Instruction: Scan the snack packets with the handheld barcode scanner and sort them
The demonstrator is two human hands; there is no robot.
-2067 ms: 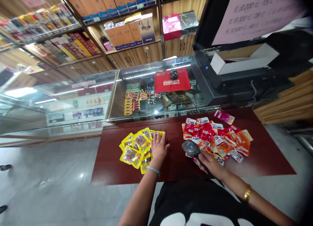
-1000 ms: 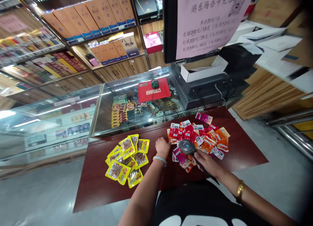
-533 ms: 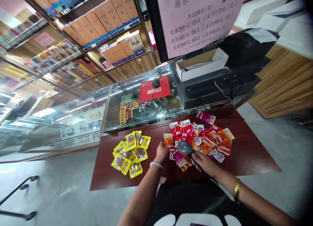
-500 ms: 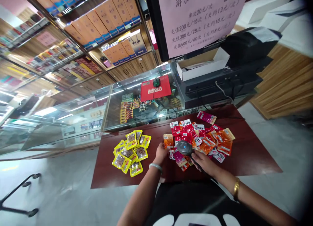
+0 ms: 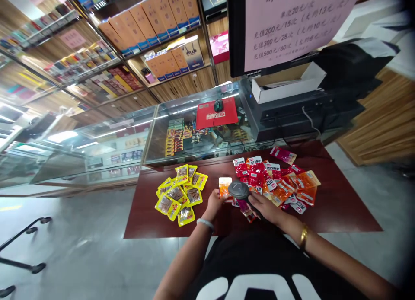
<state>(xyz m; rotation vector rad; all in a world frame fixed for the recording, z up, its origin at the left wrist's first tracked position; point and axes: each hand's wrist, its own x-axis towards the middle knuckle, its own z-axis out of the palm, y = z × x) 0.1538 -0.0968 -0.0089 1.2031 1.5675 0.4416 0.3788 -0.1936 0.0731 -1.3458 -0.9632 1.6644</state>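
Left hand (image 5: 215, 203) holds an orange packet (image 5: 224, 188) (partly hidden behind the scanner (image 5: 238, 189)).

Pink sign (image 5: 295, 27) on mon. (image 5: 236, 32), partial: 200元/15次, 300元/28次, 500元/60次.

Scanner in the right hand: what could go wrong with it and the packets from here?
The scanner in the right hand appears close to the pile of red and orange packets, so it might read a neighbour instead of the orange packet at the left hand. Packets in that pile overlap, so one could be missed. The purple packet lies near the far edge of the table and might get pushed off.
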